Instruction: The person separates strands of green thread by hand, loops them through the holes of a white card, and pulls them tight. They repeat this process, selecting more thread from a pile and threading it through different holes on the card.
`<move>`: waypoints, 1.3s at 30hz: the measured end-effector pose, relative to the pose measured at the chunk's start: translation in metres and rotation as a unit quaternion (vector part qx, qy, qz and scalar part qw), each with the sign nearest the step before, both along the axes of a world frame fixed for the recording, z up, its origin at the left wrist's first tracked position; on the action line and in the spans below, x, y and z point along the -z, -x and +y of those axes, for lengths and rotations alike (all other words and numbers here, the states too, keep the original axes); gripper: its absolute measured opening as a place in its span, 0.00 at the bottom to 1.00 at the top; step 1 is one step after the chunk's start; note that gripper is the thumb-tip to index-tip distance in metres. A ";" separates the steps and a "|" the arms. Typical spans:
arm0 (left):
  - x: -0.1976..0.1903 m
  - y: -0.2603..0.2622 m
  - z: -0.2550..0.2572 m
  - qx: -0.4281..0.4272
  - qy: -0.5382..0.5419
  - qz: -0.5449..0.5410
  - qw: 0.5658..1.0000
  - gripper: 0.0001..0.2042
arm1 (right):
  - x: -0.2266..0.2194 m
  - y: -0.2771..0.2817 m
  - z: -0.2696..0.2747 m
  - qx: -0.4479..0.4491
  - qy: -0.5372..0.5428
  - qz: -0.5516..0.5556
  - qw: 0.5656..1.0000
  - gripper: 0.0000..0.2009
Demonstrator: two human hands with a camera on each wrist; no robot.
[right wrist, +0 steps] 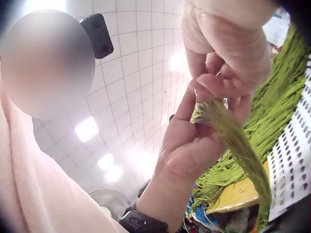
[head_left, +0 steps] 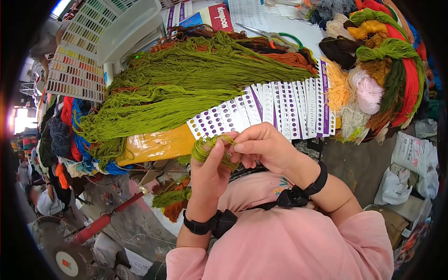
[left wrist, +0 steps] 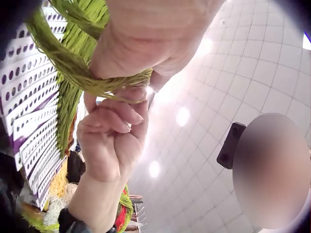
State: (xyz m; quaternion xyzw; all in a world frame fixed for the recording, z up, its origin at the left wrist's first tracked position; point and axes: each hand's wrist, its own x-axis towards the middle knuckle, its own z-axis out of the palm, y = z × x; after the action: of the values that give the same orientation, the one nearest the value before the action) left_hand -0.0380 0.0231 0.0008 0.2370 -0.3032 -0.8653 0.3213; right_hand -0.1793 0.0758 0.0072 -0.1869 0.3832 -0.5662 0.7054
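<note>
A looped bundle of olive-green thread hangs over my left hand, which grips it between thumb and fingers. My right hand meets the left at the bundle's gathered end, its thumb and index finger pinching there. From the right wrist view, the green thread drapes down from the left hand's fingers, with the right fingertips right at its top. In the left wrist view the strands curve round under the left fingers, and the right hand's other fingers curl beneath.
Long green thread hanks cover the table, beside punched cards and a yellow wrapped slab. Scissors and a notebook lie behind. Coloured skeins pile up at right; a fan stands lower left.
</note>
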 end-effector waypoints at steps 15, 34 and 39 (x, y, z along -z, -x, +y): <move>-0.006 0.000 -0.004 0.008 -0.034 -0.029 0.999 0.16 | -0.012 -0.009 -0.005 -0.013 -0.063 0.098 0.993 0.05; -0.001 0.002 -0.007 -0.060 -0.083 -0.020 0.995 0.08 | 0.003 -0.006 -0.012 0.033 -0.027 -0.044 0.998 0.03; 0.004 0.003 -0.008 -0.062 -0.076 -0.025 0.995 0.08 | -0.008 -0.012 -0.014 0.014 -0.053 0.148 0.987 0.03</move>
State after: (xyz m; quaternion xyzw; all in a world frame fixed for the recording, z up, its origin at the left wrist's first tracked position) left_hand -0.0407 0.0155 -0.0036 0.3006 -0.2295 -0.8580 0.3476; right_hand -0.1676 0.0618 0.0155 -0.2256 0.5156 -0.5207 0.6420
